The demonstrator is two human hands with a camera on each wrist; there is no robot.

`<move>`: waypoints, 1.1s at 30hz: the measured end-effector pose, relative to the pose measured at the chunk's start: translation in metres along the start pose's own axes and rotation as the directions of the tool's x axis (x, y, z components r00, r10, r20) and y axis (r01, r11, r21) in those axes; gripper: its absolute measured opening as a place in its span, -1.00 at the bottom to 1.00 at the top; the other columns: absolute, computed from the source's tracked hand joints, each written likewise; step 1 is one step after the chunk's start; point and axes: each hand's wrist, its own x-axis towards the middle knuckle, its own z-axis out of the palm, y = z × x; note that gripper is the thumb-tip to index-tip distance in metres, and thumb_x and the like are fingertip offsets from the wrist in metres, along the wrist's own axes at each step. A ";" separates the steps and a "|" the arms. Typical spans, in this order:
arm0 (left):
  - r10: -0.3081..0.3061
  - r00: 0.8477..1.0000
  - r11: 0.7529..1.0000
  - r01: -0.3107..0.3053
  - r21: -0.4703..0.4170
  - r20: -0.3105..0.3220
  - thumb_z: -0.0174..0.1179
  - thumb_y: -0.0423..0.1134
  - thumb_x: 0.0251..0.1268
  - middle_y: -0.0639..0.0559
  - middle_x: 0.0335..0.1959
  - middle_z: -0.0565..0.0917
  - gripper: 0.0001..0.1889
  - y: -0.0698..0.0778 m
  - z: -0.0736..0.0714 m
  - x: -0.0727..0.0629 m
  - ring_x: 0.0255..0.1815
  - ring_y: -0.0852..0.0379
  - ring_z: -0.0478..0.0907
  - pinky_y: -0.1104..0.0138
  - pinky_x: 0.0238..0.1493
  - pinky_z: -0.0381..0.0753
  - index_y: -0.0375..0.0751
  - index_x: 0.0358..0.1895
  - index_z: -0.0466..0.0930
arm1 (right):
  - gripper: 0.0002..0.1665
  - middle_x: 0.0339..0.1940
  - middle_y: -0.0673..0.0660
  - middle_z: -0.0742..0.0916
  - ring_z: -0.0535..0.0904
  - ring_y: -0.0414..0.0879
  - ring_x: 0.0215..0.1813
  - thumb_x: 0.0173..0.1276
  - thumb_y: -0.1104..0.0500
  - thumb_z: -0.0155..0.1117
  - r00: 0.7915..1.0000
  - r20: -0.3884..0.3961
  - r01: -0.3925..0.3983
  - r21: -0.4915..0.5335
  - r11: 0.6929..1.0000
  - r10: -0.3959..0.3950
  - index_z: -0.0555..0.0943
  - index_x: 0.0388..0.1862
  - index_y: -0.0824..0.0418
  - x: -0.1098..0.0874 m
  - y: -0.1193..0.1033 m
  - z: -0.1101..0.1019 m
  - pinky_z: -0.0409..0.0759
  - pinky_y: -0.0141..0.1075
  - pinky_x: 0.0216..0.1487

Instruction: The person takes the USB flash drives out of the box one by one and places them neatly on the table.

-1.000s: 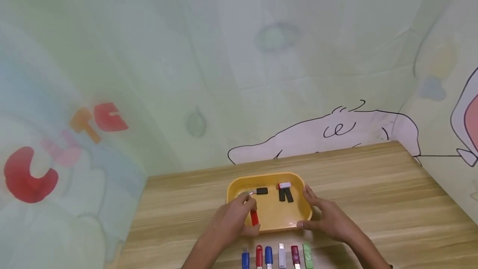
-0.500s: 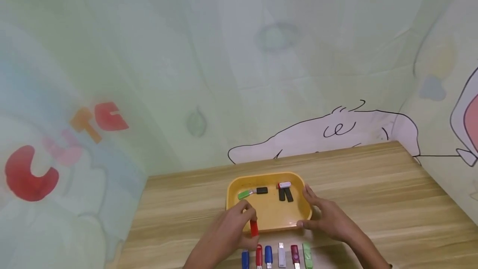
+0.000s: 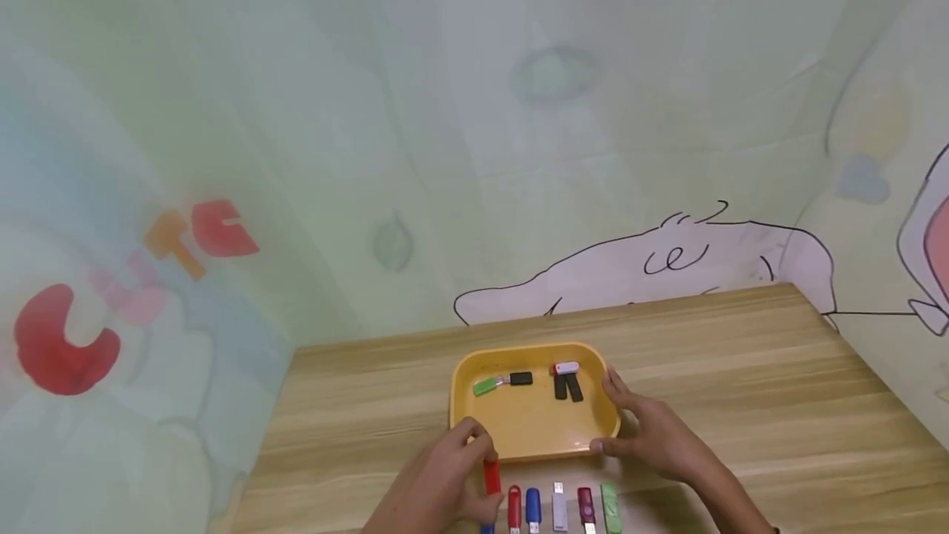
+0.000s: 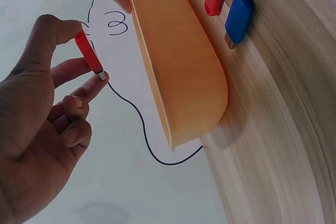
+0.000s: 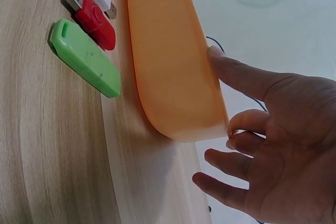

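Note:
My left hand (image 3: 445,476) pinches a red USB flash drive (image 4: 88,52) between thumb and fingertips, its metal plug end showing in the left wrist view. It is in front of the yellow tray (image 3: 534,452), over the left end of a row of flash drives, partly hiding the leftmost blue drive (image 3: 487,529). At the tray's right end, my right hand (image 3: 656,435) holds the rim, thumb on the near side and fingers round the corner. Inside the tray lie a green drive (image 3: 485,386), a black drive (image 3: 521,378), a white-and-red drive (image 3: 567,367) and two black sticks (image 3: 573,387).
On the wooden table (image 3: 741,369), the row before the tray continues with a red drive (image 3: 515,508), a blue drive (image 3: 533,505), a silver one (image 3: 559,509), a dark red one (image 3: 586,508) and a green one (image 3: 611,508). A printed cloth (image 3: 474,147) hangs behind.
My left hand has drawn back out of the tray toward me with the red flash drive, uncovering the green drive inside. My right hand has stayed on the tray.

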 end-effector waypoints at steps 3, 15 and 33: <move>-0.034 0.999 0.999 0.034 -0.031 0.015 0.57 -0.01 0.20 0.23 -0.13 0.59 -0.67 -0.001 0.000 -0.004 -0.29 0.28 0.50 0.49 -0.16 0.61 -0.06 -0.08 0.73 | 0.25 0.73 0.18 0.17 0.15 0.42 0.66 0.10 -0.15 0.68 1.000 -0.004 0.002 -0.001 1.000 -0.002 0.27 0.65 0.25 0.001 0.001 0.000 0.14 0.33 0.56; -0.004 0.996 0.995 0.013 -0.096 0.093 0.51 0.08 0.28 0.27 -0.09 0.53 -0.64 -0.008 0.003 -0.027 -0.26 0.37 0.44 0.49 -0.19 0.53 -0.04 -0.06 0.69 | 0.24 0.73 0.18 0.18 0.09 0.37 0.70 0.10 -0.11 0.70 1.000 0.010 -0.014 0.026 1.000 0.013 0.28 0.64 0.26 0.001 -0.001 0.002 0.11 0.30 0.59; 0.065 0.989 0.997 -0.059 -0.051 0.131 0.39 0.08 0.42 0.43 -0.18 0.44 -0.79 -0.022 0.039 -0.035 -0.38 0.57 0.31 0.57 -0.37 0.41 0.10 -0.19 0.63 | 0.23 0.73 0.17 0.17 0.08 0.37 0.70 0.11 -0.10 0.70 1.000 0.007 -0.024 0.024 0.999 0.024 0.27 0.64 0.26 0.001 0.000 0.002 0.09 0.30 0.59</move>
